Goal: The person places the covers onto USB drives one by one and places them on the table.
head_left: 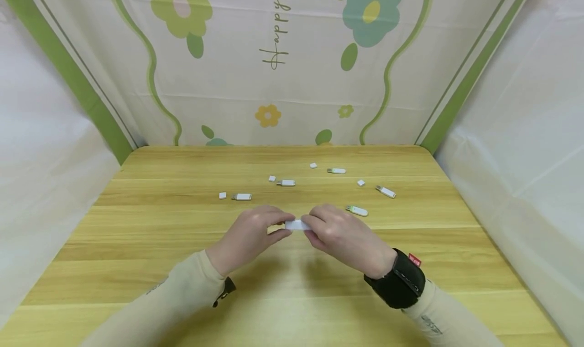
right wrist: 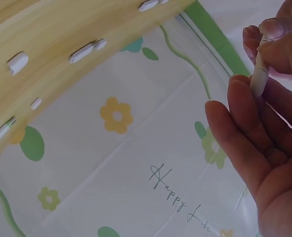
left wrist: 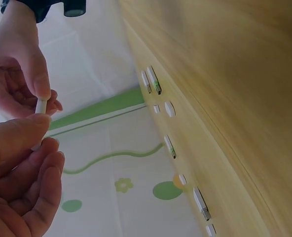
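A slim white USB stick is held level above the table between both hands. My left hand pinches its left end with thumb and fingertips. The right hand grips the other end between thumb and fingers. In the right wrist view the stick shows between the fingertips of both hands, and no metal plug is visible on it. Closest to the right hand on the table lies a white and green USB stick with its plug bare. The fingers cover both ends of the held stick.
On the wooden table lie more uncapped USB sticks, with small white caps near them. Another white piece shows in the right wrist view. A flowered curtain stands along the back edge, with white sheets at the sides.
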`<state>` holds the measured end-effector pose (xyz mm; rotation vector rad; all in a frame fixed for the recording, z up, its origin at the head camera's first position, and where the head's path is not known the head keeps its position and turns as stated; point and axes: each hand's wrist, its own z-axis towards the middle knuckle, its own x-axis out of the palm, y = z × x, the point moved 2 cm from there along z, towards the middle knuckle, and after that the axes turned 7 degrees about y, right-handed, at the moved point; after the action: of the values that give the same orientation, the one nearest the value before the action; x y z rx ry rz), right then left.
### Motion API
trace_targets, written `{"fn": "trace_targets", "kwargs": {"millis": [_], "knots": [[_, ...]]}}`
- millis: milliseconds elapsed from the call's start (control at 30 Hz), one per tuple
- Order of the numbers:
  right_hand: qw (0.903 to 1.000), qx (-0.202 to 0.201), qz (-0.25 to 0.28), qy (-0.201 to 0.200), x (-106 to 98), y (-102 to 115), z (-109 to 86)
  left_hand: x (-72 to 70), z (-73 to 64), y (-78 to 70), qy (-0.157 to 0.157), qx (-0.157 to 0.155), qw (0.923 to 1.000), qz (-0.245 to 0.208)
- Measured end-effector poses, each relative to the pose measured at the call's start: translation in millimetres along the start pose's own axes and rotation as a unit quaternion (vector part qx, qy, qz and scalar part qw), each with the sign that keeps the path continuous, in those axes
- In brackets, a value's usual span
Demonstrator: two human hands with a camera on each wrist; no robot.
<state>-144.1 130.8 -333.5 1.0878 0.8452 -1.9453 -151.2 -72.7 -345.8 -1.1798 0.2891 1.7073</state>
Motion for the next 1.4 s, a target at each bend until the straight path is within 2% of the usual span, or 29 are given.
{"fn": "trace_targets", "kwargs": {"millis": [167,400,533,667,733,933,1133,1400], "knots": [[0.9999,0.006,-0.011,-0.002,0.4,-1.0,3.7,-0.7,2.5,-1.0,-0.011,0.002,0.9996,0.024],[0.9992,0.003,-0.038,-0.008,5.6,-4.8,7.6,3.0,4.3,5.4,-0.037,0.026,0.9967,0.067],[0.9998,-0.005,-0.004,-0.019,10.7,-9.4,9.1,4.4,3.7,9.7,-0.044,0.031,0.9947,0.087],[0.9978,-0.012,0.057,-0.031,18.2,-16.0,9.6,6.7,3.1,15.3,-0.034,0.024,0.9958,0.081],[0.9969,-0.014,0.07,-0.033,23.7,-18.8,9.4,8.4,2.8,18.7,-0.024,0.017,0.9968,0.074],[0.9975,-0.005,0.067,-0.019,37.3,-22.4,10.7,10.3,2.4,24.5,-0.006,0.0,0.9981,0.062],[0.9986,0.001,0.053,-0.008,41.3,-21.5,12.6,11.6,1.3,26.5,-0.011,0.009,0.9966,0.081],[0.9944,-0.014,0.103,-0.015,41.5,-21.1,11.5,11.5,-2.9,27.4,-0.006,0.022,0.9961,0.085]]}}
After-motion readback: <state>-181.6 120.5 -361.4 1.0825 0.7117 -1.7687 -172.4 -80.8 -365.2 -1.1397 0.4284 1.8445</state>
